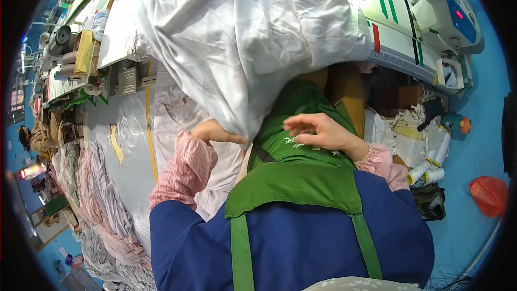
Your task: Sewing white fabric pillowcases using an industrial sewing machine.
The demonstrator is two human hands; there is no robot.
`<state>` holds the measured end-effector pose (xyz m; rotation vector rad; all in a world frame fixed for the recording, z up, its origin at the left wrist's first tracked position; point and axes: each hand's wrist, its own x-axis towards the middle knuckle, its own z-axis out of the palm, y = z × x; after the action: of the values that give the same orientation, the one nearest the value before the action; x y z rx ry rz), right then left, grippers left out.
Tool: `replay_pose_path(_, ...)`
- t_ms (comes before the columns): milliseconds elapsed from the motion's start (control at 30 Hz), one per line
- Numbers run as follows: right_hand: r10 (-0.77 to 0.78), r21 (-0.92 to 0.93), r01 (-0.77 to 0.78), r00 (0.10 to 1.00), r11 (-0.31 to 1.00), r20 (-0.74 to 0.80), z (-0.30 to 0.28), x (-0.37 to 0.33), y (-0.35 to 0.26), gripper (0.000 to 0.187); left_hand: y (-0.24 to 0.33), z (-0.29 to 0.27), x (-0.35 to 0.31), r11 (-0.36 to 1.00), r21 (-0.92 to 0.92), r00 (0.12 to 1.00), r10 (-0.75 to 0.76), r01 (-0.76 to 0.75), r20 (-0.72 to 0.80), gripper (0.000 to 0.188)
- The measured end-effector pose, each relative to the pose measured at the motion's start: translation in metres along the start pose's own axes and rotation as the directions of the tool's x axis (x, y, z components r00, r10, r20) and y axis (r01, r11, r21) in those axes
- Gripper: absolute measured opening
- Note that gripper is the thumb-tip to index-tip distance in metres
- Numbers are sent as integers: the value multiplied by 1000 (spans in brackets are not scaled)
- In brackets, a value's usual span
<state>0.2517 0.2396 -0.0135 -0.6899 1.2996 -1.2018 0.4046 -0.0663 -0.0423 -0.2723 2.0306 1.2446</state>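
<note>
A large piece of white fabric (258, 37) is spread over the sewing table and hangs down in folds toward my lap. My left hand (219, 131) is closed on its lower tip, thumb side toward the middle. To the right, above my green apron (293, 183), my right hand (326, 132) is held with its fingers bent and apart, a little blurred, with nothing visible in it. A gap separates it from the white fabric.
A white and blue sewing machine (444, 8) stands at the far right. Thread cones (425, 175) and fabric scraps (406, 129) lie below it, near a red bag (489, 195). Heaped pale cloth (105, 194) is on the left, past a grey panel (126, 129).
</note>
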Motion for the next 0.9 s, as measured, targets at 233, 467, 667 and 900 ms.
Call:
replay_pose_path(233,-555,-157,624,517,765,-652,-28,-13,-76,82,204,-45,48,405,-567,696,366,-717,-618,21)
replay_pose_path(467,-395,-306,428,134,850,-909,-102,-53,-66,51,244,-67,163,349,-752,824,130,-559,-552,47)
replay_pose_path(667,-772,-782,-15,154,623,-617,-151,-18,-70,38,236,-85,171,801,154,535,515,-578,-669,38)
replay_pose_path(900,-768,-875,-175,423,451,-481,-241,45,-102,36,252,-134,192,438,898,299,853,40,-429,31)
